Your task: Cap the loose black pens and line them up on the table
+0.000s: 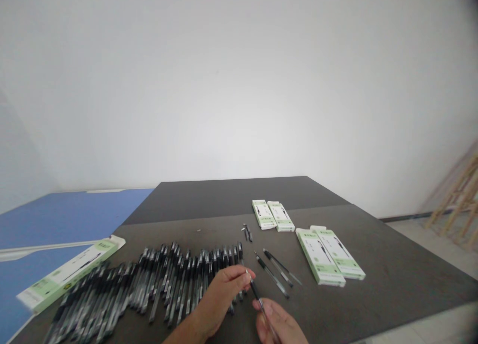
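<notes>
Near the front edge of the dark table [336, 311], my right hand [278, 324] grips the barrel of a pen [257, 293] with a black grip. The fingers of my left hand [224, 294] are pinched at the pen's tip end. A long pile of capped black pens [179, 279] lies to the left, partly behind my left hand. Just right of my hands, several loose pens [271, 274] lie on the table. Small pen parts [247, 232], too small to tell apart, lie farther back.
Two green-and-white boxes [263, 214] lie at the back, and two larger-looking ones [321, 257] at the right. Another long box [70, 272] lies left of the pile. A blue surface [82, 212] adjoins the table's left side.
</notes>
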{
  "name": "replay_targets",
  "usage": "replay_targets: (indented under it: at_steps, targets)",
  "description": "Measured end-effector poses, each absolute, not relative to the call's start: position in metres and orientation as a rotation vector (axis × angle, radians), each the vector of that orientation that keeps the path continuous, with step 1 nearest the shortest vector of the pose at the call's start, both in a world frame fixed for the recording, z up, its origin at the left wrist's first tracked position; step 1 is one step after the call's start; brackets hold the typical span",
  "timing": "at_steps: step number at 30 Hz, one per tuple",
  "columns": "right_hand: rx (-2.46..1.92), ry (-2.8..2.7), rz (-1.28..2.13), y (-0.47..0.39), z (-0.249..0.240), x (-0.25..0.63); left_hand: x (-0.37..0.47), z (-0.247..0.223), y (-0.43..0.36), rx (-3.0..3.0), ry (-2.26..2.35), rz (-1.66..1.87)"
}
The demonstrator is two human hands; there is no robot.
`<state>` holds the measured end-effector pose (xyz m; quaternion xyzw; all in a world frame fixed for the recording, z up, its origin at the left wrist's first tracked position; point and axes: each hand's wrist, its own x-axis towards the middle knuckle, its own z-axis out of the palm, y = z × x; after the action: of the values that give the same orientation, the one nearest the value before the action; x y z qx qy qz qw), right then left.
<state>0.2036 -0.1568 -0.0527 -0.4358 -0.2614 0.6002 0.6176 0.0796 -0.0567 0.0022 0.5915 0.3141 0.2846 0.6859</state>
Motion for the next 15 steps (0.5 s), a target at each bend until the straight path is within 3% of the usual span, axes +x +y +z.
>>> replay_targets:
  at_steps: [3, 8, 13, 15]
  targets:
    - [-1.061, -0.562, 1.222, -0.156, -0.047, 0.206, 0.082, 0.007, -0.058, 1.316, 0.743, 0.661]
    - [-0.812, -0.54, 1.626, -0.156, -0.035, 0.208, 0.091, 0.019, -0.058, 1.168, 0.617, 0.646]
    - [-1.071, -0.512, 1.097, -0.152, -0.037, 0.216, 0.106, 0.03, -0.049, 1.426, 0.695, 0.621]
    - [-1.043, -0.5, 1.102, -0.152, -0.036, 0.221, 0.112, 0.031, -0.048, 1.341, 0.676, 0.63]
